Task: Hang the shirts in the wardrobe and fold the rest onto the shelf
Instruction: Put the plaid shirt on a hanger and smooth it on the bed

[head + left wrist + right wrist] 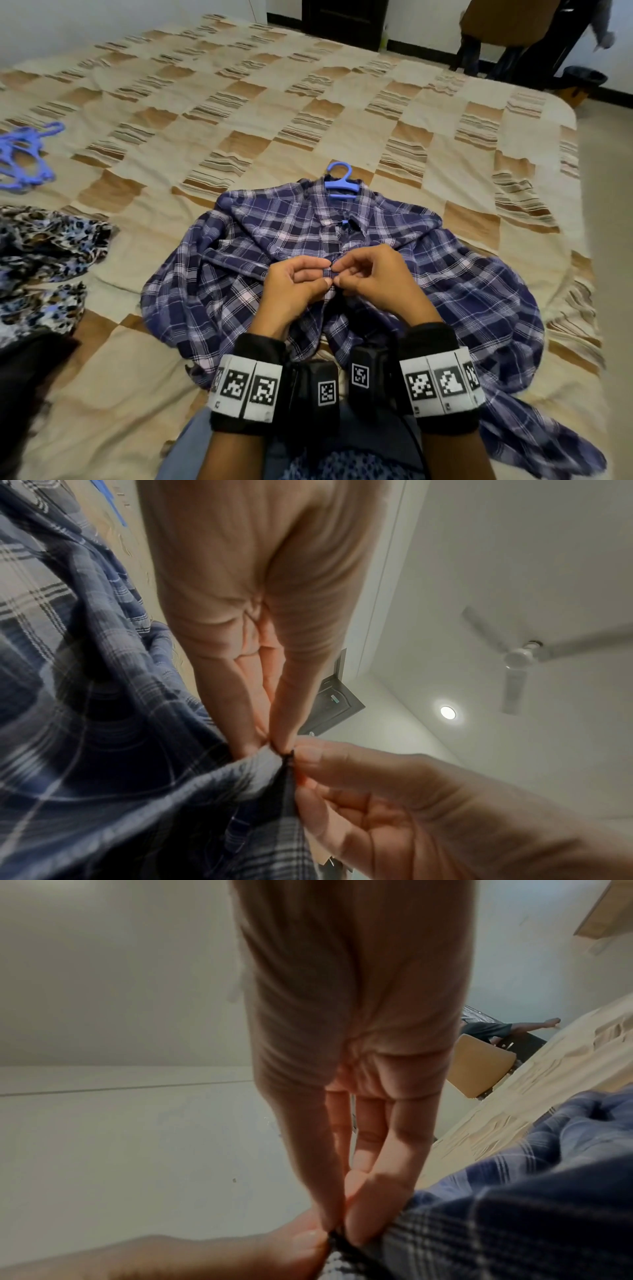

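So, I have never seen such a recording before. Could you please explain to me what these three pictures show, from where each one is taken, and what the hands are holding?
No machine works here: a person uses two bare hands, with cameras worn on the head and on each wrist. The black bands with square patterns are the wrist cameras' straps.

The head view looks down at a bed with a beige checked bedspread. On it lies a blue plaid shirt, already on a blue hanger. More blue hangers and a leopard-print garment lie at the left.

The left hand and the right hand both pinch the shirt's front edges together, probably to close a button, though no button is clearly visible.

The two wrist views look along each hand at its fingertips, so you see the same pinch from below, with ceiling and walls behind.
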Motion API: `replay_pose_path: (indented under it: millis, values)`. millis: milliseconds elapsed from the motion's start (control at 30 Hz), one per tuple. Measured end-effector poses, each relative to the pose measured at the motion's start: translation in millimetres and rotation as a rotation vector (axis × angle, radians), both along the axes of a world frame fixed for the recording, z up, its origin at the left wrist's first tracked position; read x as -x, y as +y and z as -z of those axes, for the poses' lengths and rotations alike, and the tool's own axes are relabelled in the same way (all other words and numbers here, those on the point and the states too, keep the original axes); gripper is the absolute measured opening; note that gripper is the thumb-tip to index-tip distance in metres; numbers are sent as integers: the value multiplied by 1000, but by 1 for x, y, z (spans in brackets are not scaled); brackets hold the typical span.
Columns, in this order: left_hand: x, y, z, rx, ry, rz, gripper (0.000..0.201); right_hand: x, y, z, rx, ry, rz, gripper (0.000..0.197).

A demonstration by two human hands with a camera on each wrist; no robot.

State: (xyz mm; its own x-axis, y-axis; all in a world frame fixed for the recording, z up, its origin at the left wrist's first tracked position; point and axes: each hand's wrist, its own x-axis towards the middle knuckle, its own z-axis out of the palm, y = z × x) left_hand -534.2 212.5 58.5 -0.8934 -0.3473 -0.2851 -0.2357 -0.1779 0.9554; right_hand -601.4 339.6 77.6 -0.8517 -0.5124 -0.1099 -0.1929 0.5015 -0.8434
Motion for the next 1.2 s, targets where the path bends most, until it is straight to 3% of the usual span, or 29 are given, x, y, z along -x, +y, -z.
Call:
replay_pose_path:
  millis: [200, 467, 667, 967, 1100, 1200]
  values:
    - [2, 0, 4, -7, 10, -12, 24, 2, -2, 5, 23, -12, 104, 19]
    - [1, 0, 2, -32, 15, -22, 34, 2, -1, 9, 44, -83, 78, 22]
    - [-1, 1, 3, -58, 51, -95, 32, 1, -5, 11, 49, -17, 102, 11]
    - [0, 2, 3, 97, 52, -130, 30, 1, -3, 9, 104, -54, 68, 6]
    - [0, 1, 3, 34, 77, -110, 31, 3, -1, 8, 202, -127, 91, 11]
    - [-1, 1, 3, -86, 95, -82, 17, 4, 0, 9, 224, -170, 102, 9]
